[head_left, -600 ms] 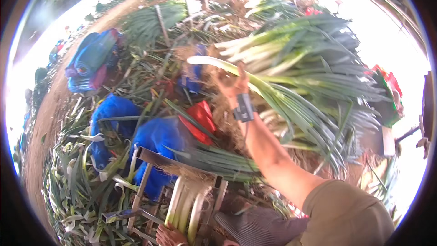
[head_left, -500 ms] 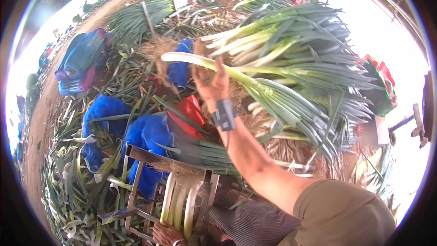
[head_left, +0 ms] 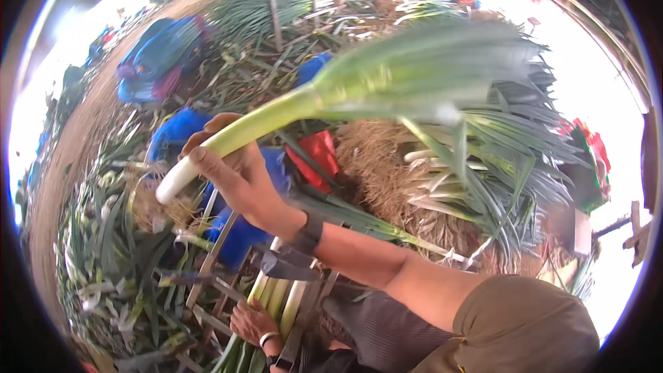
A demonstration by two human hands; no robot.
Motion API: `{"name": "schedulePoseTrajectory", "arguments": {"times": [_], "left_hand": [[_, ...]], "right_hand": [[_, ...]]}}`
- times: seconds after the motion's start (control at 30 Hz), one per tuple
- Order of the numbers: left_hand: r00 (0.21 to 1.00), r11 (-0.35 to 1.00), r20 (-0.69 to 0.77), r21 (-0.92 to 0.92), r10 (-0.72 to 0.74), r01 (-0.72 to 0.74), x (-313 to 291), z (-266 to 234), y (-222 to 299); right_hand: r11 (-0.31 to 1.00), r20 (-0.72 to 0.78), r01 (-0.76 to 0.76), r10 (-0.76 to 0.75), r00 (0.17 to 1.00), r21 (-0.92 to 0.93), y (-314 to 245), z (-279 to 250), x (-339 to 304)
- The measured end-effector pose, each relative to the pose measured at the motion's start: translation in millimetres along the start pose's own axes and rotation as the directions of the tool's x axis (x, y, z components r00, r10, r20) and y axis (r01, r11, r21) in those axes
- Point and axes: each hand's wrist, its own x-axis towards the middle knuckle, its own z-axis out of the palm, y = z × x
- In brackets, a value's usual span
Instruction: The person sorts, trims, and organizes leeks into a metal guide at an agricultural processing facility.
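In my right hand (head_left: 238,179), a large leek (head_left: 273,114) is gripped near its white base. Its green leaves stretch up and to the right, blurred by motion, and a tuft of roots (head_left: 152,204) hangs at its lower end. My left hand (head_left: 255,322) is low in the view, closed round several leeks (head_left: 293,306) lying in a narrow slatted frame (head_left: 209,259). A dark grey object (head_left: 286,264) near my right wrist partly covers the upper end of those leeks.
A big pile of leeks (head_left: 497,145) lies to the right, roots facing left. Loose leaves and trimmings (head_left: 103,269) cover the ground at left. Blue mesh bags (head_left: 242,235), a red cloth-like piece (head_left: 314,159) and a blue-purple bundle (head_left: 166,55) lie among them.
My right hand has moved left and toward me from the pile, bringing the leek with it. My left hand stays at the frame. The view has shifted somewhat.
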Motion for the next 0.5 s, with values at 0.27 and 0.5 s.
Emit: {"name": "schedulePoseTrajectory", "arguments": {"times": [0.27,0.5], "left_hand": [[0.997,0.994,0.062,-0.09,-0.051,0.056,4,-7,6],[0.999,0.995,-0.024,-0.093,-0.034,0.032,-1,-5,-6]], "right_hand": [[0.714,0.572,0.244,0.26,0.778,-0.656,22,25,-25],[0.478,0.673,0.478,0.588,0.449,-0.737,92,-14,-120]]}}
